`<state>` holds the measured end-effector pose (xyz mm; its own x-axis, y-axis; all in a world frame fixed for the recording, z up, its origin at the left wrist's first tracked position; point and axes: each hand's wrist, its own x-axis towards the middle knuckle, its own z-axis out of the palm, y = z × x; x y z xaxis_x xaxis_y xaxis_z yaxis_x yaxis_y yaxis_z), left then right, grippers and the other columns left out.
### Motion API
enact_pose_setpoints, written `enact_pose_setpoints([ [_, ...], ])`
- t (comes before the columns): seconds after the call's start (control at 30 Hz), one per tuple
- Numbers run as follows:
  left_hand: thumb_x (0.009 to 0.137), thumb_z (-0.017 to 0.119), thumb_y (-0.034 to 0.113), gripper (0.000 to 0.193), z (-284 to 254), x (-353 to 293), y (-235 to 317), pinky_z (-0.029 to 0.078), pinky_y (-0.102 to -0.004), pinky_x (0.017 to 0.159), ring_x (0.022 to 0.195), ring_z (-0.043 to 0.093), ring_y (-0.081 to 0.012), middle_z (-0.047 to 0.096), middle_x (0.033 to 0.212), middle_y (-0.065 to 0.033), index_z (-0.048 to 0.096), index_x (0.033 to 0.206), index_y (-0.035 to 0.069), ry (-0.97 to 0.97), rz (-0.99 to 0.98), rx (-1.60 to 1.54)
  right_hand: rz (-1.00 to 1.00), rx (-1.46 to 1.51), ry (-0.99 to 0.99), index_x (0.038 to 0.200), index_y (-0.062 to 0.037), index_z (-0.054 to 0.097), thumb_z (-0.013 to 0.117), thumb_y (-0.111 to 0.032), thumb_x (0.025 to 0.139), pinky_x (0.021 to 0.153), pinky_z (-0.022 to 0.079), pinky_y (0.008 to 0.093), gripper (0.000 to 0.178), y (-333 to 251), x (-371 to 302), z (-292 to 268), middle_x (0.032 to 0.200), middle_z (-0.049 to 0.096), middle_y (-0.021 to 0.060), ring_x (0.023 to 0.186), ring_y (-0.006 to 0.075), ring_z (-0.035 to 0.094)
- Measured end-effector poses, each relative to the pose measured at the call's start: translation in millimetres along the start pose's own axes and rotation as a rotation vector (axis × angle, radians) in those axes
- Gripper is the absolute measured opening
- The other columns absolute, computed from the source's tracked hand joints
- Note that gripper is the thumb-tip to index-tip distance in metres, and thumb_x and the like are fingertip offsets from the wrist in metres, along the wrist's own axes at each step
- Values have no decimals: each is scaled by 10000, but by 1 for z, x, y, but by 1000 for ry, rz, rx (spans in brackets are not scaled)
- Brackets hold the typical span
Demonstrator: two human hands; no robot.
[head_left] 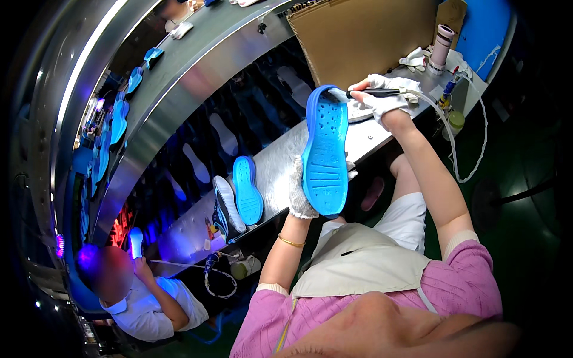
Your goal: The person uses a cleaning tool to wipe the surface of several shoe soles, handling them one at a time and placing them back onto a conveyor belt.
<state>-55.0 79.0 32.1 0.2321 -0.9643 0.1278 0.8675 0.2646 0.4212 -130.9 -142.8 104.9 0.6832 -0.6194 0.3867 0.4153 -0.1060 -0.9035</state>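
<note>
Left grip (301,194) holds the blue sole (326,152), right grip (388,101) the black tool (377,92); better to hold sole steady, make tool strokes light.

Dark lettering (305,8) at edge of cardboard (364,42), on pink bottle (441,48).

Pink top (462,280), cream apron (361,265), gold bangle (290,242)
</note>
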Motion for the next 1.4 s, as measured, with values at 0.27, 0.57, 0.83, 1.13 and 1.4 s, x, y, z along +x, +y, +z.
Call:
enact_pose_setpoints([
  [0.27, 956, 403, 576, 750, -10, -11, 28, 389, -538, 1076, 1227, 516, -413, 500, 1361, -242, 346, 1449, 13, -90, 71, -333, -70, -10, -350, 876, -38, 667, 732, 67, 768, 764, 514, 269, 164, -4, -64, 35, 907, 675, 64, 843, 118, 635],
  [0.57, 880, 405, 721, 918, 49, -5, 110, 507, -504, 966, 1089, 620, -385, 571, 1264, -244, 375, 1415, -24, 35, 267, 226, -533, -469, -386, 822, -55, 660, 759, 54, 673, 726, 500, 326, 210, -56, -40, 41, 833, 653, 97, 780, 240, 634],
  [0.83, 938, 237, 682, 857, 101, 53, 319, 239, -595, 1142, 1425, 206, -428, 185, 1563, -207, 136, 1523, 65, -74, 662, 100, -379, -438, -328, 832, -49, 673, 770, 83, 692, 802, 495, 305, 216, -57, -53, 50, 886, 681, 99, 834, 209, 645],
  [1.13, 876, 666, 209, 219, 76, -20, 374, 530, -358, 834, 925, 661, -271, 697, 1024, -98, 697, 1068, 108, 658, 1460, 2666, -258, -400, -370, 841, -50, 661, 762, 80, 712, 758, 486, 276, 209, -37, -54, 49, 890, 655, 71, 814, 170, 614],
  [1.4, 798, 750, 259, 326, 67, -85, 471, 505, -357, 940, 1181, 586, -237, 658, 1186, -80, 702, 1112, 189, 2144, -56, 2691, -206, -423, -368, 825, -41, 634, 722, 98, 706, 757, 489, 280, 203, -31, -57, 50, 971, 641, 115, 830, 177, 607],
])
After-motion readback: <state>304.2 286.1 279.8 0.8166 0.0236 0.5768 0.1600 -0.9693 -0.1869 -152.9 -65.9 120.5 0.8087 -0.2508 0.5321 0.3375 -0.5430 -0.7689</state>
